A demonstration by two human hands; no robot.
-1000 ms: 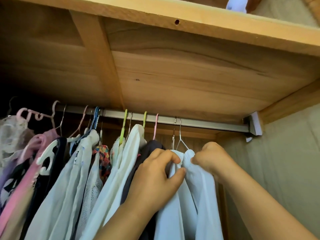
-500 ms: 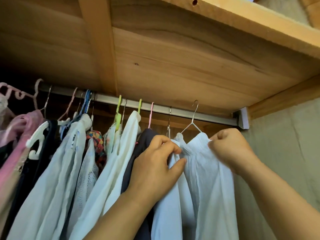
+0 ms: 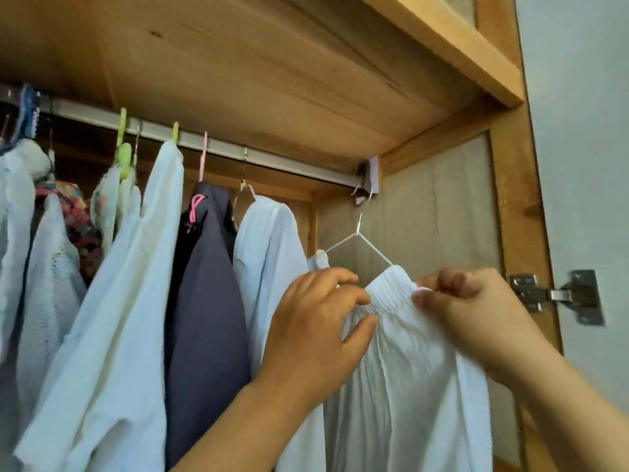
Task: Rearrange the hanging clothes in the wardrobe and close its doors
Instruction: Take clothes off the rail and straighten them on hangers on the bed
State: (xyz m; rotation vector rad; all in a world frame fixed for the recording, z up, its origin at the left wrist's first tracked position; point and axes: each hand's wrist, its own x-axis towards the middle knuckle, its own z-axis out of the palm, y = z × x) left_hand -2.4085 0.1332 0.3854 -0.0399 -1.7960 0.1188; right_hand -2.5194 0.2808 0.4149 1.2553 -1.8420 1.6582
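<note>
A white garment (image 3: 408,376) with a gathered elastic band hangs on a white wire hanger (image 3: 358,235) in front of the wardrobe's right end. The hanger's hook sits just below the end of the metal rail (image 3: 279,161), beside the bracket; whether it rests on the rail is unclear. My left hand (image 3: 316,325) pinches the band's left part. My right hand (image 3: 466,304) pinches its right part. Other clothes hang along the rail: a white shirt (image 3: 269,253), a dark grey garment (image 3: 204,284) on a pink hanger and more white shirts (image 3: 129,284).
The wooden shelf underside (image 3: 272,69) runs overhead. The wardrobe's right side panel (image 3: 442,206) stands close behind the held garment. A metal door hinge (image 3: 558,296) is fixed on the frame at the right. A patterned garment (image 3: 73,216) hangs at the left.
The white garment on its wire hanger has come off its place on the rail and moved right and down. Both hands went with it, gripping the band. The view swung right.
</note>
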